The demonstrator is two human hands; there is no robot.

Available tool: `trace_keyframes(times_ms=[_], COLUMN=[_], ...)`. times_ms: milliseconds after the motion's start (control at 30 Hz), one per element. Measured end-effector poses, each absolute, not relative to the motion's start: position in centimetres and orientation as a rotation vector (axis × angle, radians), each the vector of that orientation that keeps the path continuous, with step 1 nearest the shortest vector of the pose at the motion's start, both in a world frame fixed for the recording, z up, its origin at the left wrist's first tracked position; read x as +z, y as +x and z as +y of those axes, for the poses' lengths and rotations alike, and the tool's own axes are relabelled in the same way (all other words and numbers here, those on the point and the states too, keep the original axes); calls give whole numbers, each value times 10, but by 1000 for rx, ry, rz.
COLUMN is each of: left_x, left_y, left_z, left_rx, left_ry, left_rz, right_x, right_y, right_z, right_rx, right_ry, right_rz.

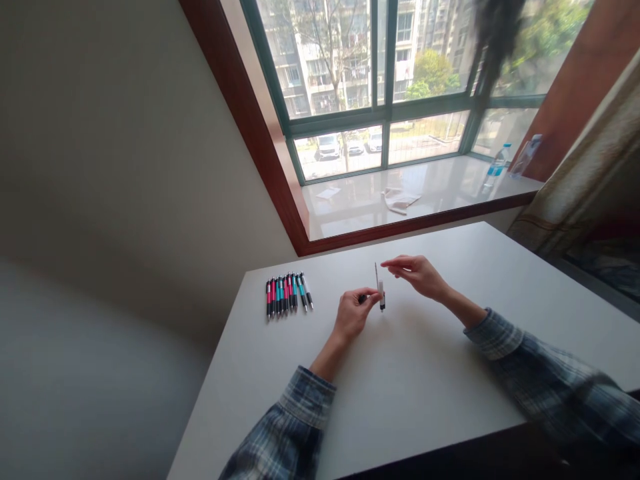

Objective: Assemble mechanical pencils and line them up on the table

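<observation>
My left hand (351,313) is closed, with thumb and forefinger pinching a white pen barrel (381,289) that has a black grip and stands nearly upright above the table. A small black piece (363,299) shows within the curled fingers of the same hand; its kind is unclear. Rising from beside the barrel is a thin refill (377,273). My right hand (419,275) hovers to the right with its fingers stretched out toward the refill's upper end. A small gap seems to separate those fingertips from the refill, and nothing shows in them.
Several pens (285,295) with pink, teal and white barrels lie in a row on the white table (400,400), left of my hands. Beyond the table, a windowsill (350,213) holds papers (400,200) and a water bottle (497,165). A curtain (575,167) hangs at right.
</observation>
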State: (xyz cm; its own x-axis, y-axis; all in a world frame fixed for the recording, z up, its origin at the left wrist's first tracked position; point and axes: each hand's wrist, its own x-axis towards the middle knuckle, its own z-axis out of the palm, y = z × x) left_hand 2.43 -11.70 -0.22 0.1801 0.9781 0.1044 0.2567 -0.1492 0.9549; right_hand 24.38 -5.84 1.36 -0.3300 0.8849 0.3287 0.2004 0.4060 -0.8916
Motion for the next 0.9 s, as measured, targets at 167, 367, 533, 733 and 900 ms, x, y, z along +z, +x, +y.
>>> trace_keyframes(times_ms=[167, 367, 533, 733, 900], left_x=[0, 4, -1, 0, 1], left_y=[25, 25, 23, 24, 24], left_z=[-118, -117, -117, -118, -118], left_rx=[1033, 1030, 1020, 1018, 1015], left_ry=[1594, 1596, 1628, 1632, 1638], left_rz=[1216, 1232, 1229, 1239, 1249], right_x=[24, 32, 33, 34, 35], right_y=[235, 229, 229, 230, 231], right_z=[-70, -81, -81, -81, -81], right_rx=[993, 1023, 1077, 1055, 1044], right_ry=[-868, -826, -859, -852, -820], right_rz=[-1756, -1727, -1698, -1740, -1801])
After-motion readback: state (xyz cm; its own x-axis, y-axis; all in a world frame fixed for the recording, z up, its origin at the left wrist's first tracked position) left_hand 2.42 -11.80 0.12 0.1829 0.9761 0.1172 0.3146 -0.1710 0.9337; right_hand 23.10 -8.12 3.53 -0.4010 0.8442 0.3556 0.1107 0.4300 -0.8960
